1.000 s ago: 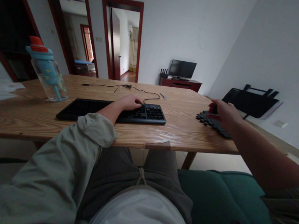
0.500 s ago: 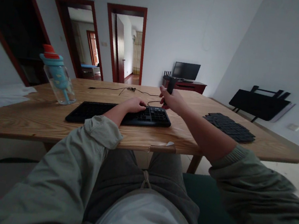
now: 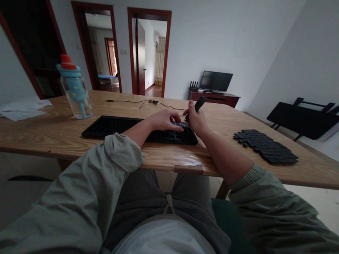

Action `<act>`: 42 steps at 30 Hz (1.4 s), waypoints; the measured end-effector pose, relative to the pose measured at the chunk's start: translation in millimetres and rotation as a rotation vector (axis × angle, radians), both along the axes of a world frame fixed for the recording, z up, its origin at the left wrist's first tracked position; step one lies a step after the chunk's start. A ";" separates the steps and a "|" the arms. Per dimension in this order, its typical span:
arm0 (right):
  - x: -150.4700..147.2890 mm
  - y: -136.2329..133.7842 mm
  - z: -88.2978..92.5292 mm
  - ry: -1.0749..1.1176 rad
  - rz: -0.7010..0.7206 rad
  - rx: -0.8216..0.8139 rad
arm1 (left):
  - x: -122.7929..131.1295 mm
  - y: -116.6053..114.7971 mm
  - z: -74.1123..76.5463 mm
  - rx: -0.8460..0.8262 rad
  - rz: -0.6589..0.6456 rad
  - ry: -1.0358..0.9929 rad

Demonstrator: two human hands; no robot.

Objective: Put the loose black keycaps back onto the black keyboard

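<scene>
A black keyboard [image 3: 109, 128] lies near the table's front edge. My left hand [image 3: 165, 121] rests over its right half, fingers apart and palm down, covering some keys. Closed around a black stick-like tool [image 3: 200, 103] is my right hand [image 3: 196, 119], at the keyboard's back right corner. The tool stands tilted, its upper end leaning right, and its lower end is partly hidden by my fingers. To the right lies a flat patch of many small black pieces [image 3: 266, 147].
On the left stand a clear bottle with a blue and red lid [image 3: 77, 95] and some white tissue [image 3: 23, 108]. A black cable [image 3: 152, 101] runs behind the keyboard. A clear strip [image 3: 188, 169] covers part of the wooden table's [image 3: 60, 143] front edge.
My left hand has moved right over the keyboard and its fingers have spread. My right hand has come down to the keyboard, and the tool has tilted to the right. The view has shifted slightly.
</scene>
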State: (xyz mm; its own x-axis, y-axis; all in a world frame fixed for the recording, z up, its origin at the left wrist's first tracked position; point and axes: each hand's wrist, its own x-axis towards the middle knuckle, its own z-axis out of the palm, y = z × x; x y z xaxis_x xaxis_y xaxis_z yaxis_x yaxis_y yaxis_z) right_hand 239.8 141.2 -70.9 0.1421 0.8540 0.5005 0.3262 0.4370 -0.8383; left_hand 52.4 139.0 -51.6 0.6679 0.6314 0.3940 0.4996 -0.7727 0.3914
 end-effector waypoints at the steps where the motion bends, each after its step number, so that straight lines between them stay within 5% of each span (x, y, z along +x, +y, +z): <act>1: -0.7 -0.4 -0.3 -0.025 -0.021 0.010 | 1.3 0.2 -0.9 0.031 0.009 -0.013; 12: -0.9 -2.2 -2.3 -0.056 0.019 -0.044 | 3.4 4.1 -4.3 0.136 0.043 0.020; 42: 3.1 -0.3 -7.0 -0.210 -0.047 -0.041 | -11.1 17.1 -7.4 -0.023 0.074 0.166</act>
State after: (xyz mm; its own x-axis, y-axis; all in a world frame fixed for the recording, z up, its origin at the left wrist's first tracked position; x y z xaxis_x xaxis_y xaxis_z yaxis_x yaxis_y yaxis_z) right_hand 242.8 140.9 -77.9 0.0785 0.8691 0.4883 0.5143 0.3843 -0.7667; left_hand 41.4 156.2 -59.0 0.6741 0.6887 0.2668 0.6141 -0.7234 0.3157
